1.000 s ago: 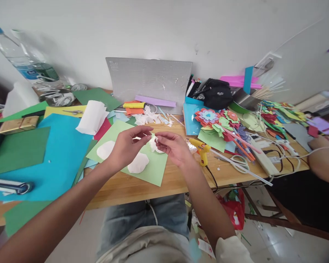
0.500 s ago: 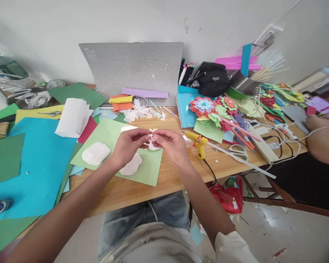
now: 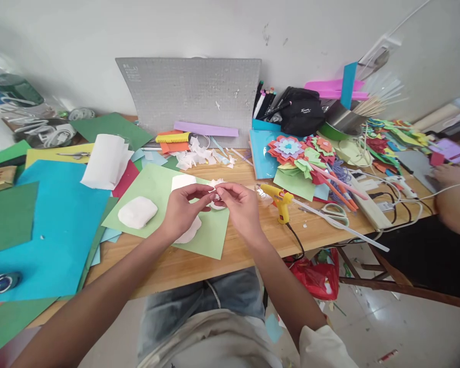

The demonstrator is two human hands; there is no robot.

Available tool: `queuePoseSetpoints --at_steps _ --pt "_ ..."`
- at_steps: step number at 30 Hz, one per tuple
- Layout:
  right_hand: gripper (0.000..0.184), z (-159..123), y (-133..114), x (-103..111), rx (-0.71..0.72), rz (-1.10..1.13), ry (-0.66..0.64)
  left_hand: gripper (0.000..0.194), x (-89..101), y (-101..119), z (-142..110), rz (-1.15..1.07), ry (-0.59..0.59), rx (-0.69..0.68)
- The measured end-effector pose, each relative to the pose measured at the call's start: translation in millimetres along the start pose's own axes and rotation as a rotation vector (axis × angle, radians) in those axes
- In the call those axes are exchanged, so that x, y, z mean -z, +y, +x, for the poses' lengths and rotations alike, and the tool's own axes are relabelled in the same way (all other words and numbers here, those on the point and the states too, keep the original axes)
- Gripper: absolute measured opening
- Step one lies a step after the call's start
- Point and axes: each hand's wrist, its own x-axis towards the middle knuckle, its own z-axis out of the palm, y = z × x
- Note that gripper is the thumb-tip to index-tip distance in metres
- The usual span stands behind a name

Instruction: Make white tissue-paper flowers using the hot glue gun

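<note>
Fingertips nearly meeting, my left hand (image 3: 187, 204) and my right hand (image 3: 239, 207) pinch a small piece of white paper (image 3: 216, 183) with a ruffled edge. My fingers cover most of it. Beneath them lies a light green sheet (image 3: 210, 243). On that sheet rest cut white paper shapes: a rounded stack (image 3: 137, 212) at the left, another (image 3: 189, 232) partly behind my left wrist, and a white piece (image 3: 183, 181) farther back. More white paper below my fingertips is mostly hidden.
A yellow glue gun (image 3: 278, 197) with a long glue stick lies right of my hands, near scissors (image 3: 334, 214). Paper flowers (image 3: 289, 147) and a power strip (image 3: 370, 207) sit farther right. Blue paper (image 3: 61, 220) covers the left. A co-worker's hand (image 3: 454, 179) is at the far right.
The view has shifted slightly, so the table things appear a little farther right. Both my hands keep their pinch, with small finger movements. The co-worker's hand at the right has moved somewhat.
</note>
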Motion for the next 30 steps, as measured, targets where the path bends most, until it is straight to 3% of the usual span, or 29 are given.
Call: queuePoseSetpoints --at_steps 7,9,11,16,19,25,30 --pt "0.021 -4 -4 -2 -0.089 0.117 -0.030 0.023 5.2 -12 -2 0.282 0.124 -0.375" --pt "0.021 -4 -6 -3 -0.122 0.170 -0.036 0.019 5.2 -13 -2 0.318 0.159 -0.428" --pt "0.022 -5 -6 -3 -0.151 0.220 -0.043 0.019 3.9 -12 -2 0.276 0.180 -0.392" --pt "0.024 -7 -5 -5 -0.181 0.227 -0.020 0.027 0.3 -10 -3 -0.146 0.129 -0.024" --pt "0.026 -10 -3 -9 -0.171 0.141 0.005 0.027 -1.3 -9 -4 -0.347 0.126 0.099" --pt "0.021 -10 8 -14 -0.071 0.007 -0.034 0.027 -8.8 -9 -9 -0.483 0.122 0.155" --pt "0.015 -5 8 -8 0.052 -0.238 -0.050 0.032 -5.1 -8 -10 -0.372 0.063 0.108"
